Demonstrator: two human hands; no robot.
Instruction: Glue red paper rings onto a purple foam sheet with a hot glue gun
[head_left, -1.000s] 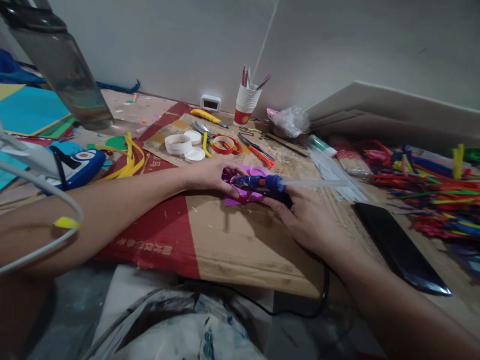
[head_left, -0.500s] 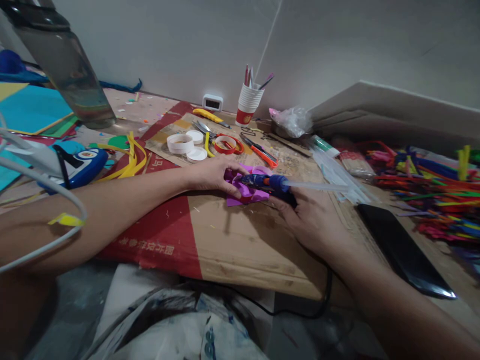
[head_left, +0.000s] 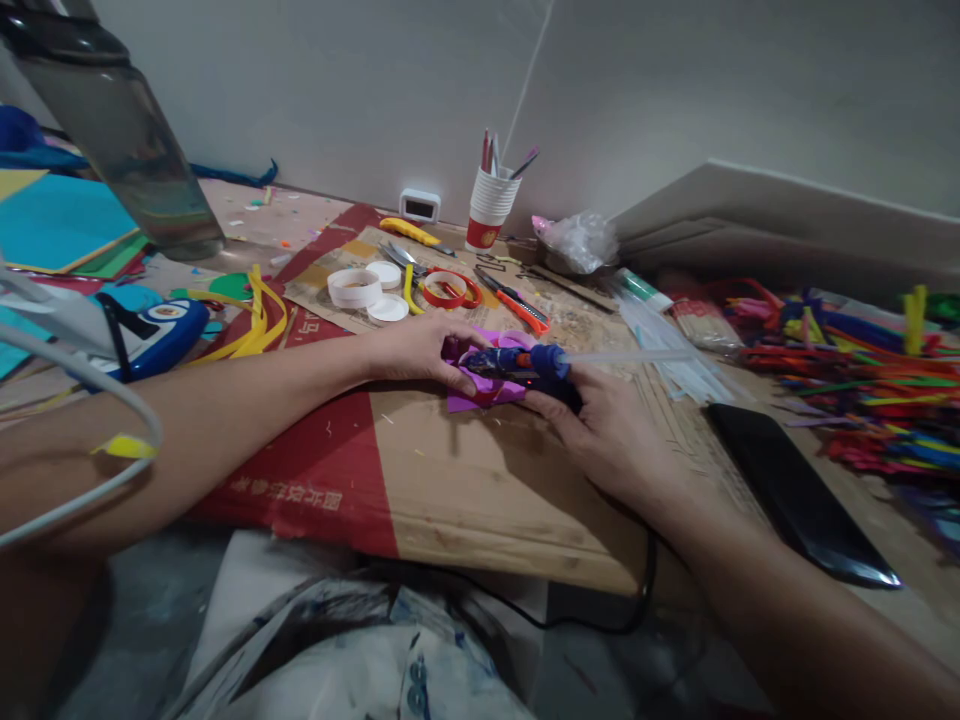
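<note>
My right hand [head_left: 592,425] is closed around the handle of a blue hot glue gun [head_left: 551,362], with a clear glue stick [head_left: 630,356] poking out of its back end. The gun's tip points left, over a purple craft piece [head_left: 469,402] on the cardboard. From the left, my left hand [head_left: 427,350] grips the edge of that purple piece with curled fingers and thumb. The gun hides much of the piece, so its full shape cannot be made out. A black cord [head_left: 637,615] hangs past the cardboard's front edge below my right wrist.
Beyond my hands lie tape rolls [head_left: 354,289], an orange cutter [head_left: 525,310] and a cup stack with pens [head_left: 491,205]. A phone [head_left: 799,495] and colourful strips [head_left: 885,380] are at right. A tilted water bottle [head_left: 142,150] and yellow strips [head_left: 259,320] are at left.
The whole scene sits slightly further left as the camera has shifted. Both hands keep their holds, and the glue gun stays over the purple piece.
</note>
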